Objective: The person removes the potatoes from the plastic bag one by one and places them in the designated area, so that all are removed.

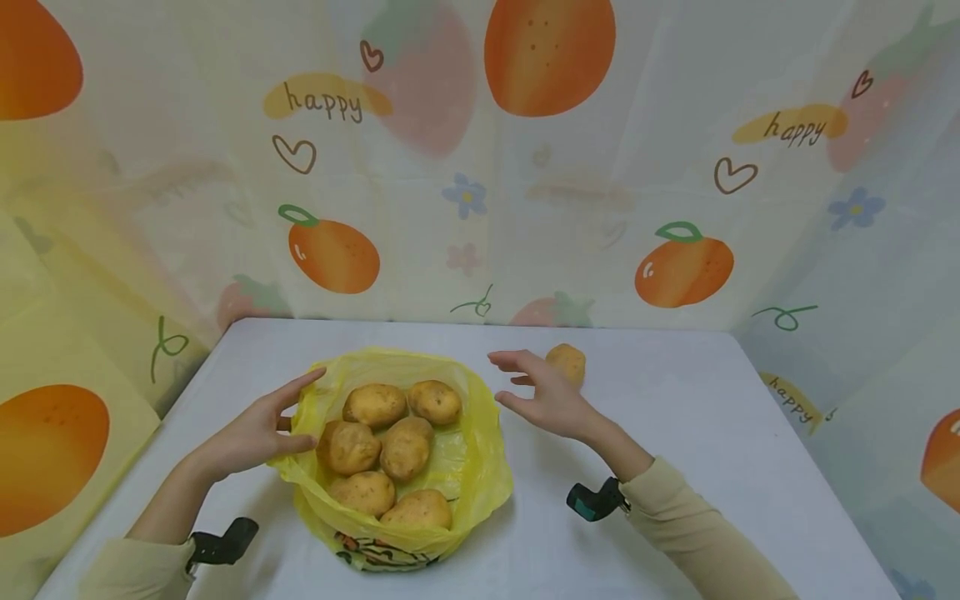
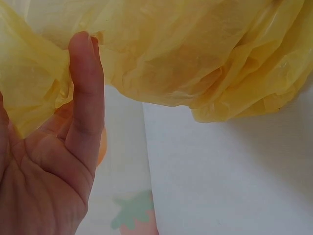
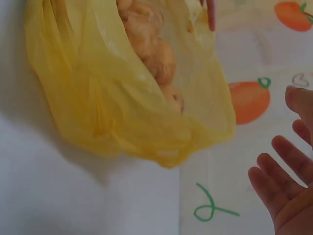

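Note:
A yellow plastic bag (image 1: pixel 491 467) sits on the white table with its mouth spread wide. Several potatoes (image 1: pixel 377 406) lie inside it. My left hand (image 1: pixel 258 429) is at the bag's left rim. Its index finger and thumb lie along the rim, well spread, and thin yellow film shows beside the fingers (image 2: pixel 87 73) in the left wrist view. Past the bag's right side my right hand (image 1: pixel 551 396) hovers with loosely bent, parted fingers and holds nothing. One more potato (image 1: pixel 567 362) lies on the table just behind it, partly hidden by the hand.
The white table (image 1: pixel 637 375) ends at a patterned curtain (image 1: pixel 420 250) with printed fruit, which also runs along both sides. A black wrist camera (image 1: pixel 225 542) sticks out beside the left sleeve, another black wrist camera (image 1: pixel 596 500) beside the right.

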Demonstrator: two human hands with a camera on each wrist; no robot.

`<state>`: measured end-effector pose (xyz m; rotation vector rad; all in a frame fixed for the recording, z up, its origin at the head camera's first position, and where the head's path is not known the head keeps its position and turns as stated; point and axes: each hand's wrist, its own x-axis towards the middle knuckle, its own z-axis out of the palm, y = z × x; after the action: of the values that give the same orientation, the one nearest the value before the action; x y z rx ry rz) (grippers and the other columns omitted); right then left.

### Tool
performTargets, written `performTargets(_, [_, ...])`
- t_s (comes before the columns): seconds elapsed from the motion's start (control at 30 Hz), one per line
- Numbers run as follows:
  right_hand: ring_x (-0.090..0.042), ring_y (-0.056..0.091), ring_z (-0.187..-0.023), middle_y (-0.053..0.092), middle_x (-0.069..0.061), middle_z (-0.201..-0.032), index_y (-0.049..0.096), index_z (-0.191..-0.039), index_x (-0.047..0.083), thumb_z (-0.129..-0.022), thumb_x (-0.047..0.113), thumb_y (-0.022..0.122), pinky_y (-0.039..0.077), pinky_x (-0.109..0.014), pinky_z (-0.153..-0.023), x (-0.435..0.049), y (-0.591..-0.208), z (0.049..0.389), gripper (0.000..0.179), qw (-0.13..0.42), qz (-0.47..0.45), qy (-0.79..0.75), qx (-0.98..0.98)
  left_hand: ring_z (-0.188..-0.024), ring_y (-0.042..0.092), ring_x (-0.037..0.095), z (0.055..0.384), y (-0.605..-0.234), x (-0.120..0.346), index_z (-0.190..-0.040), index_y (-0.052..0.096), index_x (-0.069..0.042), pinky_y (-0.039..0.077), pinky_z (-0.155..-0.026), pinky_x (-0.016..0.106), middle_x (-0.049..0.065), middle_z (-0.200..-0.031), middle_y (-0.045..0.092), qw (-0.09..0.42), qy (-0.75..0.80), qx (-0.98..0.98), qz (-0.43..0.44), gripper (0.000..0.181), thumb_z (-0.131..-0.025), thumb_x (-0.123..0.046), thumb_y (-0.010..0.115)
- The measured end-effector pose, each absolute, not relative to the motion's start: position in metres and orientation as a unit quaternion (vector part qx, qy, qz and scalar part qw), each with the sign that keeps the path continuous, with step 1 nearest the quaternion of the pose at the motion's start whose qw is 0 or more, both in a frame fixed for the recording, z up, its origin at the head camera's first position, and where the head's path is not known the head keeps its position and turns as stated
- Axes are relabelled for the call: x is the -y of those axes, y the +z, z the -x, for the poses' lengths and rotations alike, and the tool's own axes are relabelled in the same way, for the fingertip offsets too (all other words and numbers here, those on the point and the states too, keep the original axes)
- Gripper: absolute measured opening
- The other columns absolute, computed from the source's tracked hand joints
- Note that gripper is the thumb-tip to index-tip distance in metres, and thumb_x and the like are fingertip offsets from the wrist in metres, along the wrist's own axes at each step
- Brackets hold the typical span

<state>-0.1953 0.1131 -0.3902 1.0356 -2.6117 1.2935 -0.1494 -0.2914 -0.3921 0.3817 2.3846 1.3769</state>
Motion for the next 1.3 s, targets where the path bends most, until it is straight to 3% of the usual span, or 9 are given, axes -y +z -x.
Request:
performTargets(0.4, [-0.023,0.052,-0.116,0.051,-0.003,-0.128,0.046,-0.131,0.011,-0.085,0.012,0.065,0.048,-0.03,-0.089,-0.083,-0.39,0.172,0.05,-0.053,-0.414,0.421,0.805,-0.106,0.055,0.04,0.15,-0.392,0.292,-0.149,0.012,-0.027,0.054,-0.067,0.034,0.024,-0.15,0.011,0.182,0.492,-0.84,-0.139,0.09,-0.081,-0.011,0.069])
performTargets(0.87, [-0.012,0.052,-0.114,0.05,-0.006,-0.13,0.046,-0.133,0.01,-0.088,0.017,0.062,0.048,-0.024,-0.086,-0.058,-0.396,0.156,0.047,-0.139,-0.441,0.388,0.797,-0.106,0.055,0.041,0.149,-0.393,0.292,-0.149,0.012,-0.027,0.054,-0.067,0.035,0.024,-0.151,0.009,0.181,0.495,-0.838,-0.14,0.09,-0.081,-0.01,0.068])
performTargets(1.07, [-0.011,0.052,-0.112,0.051,-0.004,-0.13,0.047,-0.131,0.009,-0.089,0.017,0.062,0.046,-0.02,-0.086,-0.053,-0.397,0.152,0.046,-0.161,-0.447,0.365,0.801,-0.107,0.054,0.041,0.149,-0.393,0.292,-0.149,0.012,-0.027,0.054,-0.067,0.035,0.023,-0.151,0.008,0.181,0.493,-0.84,-0.14,0.09,-0.081,-0.011,0.069])
performTargets(1.3, [-0.019,0.057,-0.11,0.054,-0.004,-0.128,0.049,-0.13,0.01,-0.088,0.02,0.063,0.049,-0.022,-0.083,-0.047,-0.405,0.152,0.046,-0.164,-0.461,0.338,0.804,-0.108,0.054,0.041,0.149,-0.394,0.293,-0.149,0.012,-0.027,0.054,-0.068,0.034,0.022,-0.152,0.007,0.179,0.493,-0.84,-0.142,0.09,-0.081,-0.011,0.069])
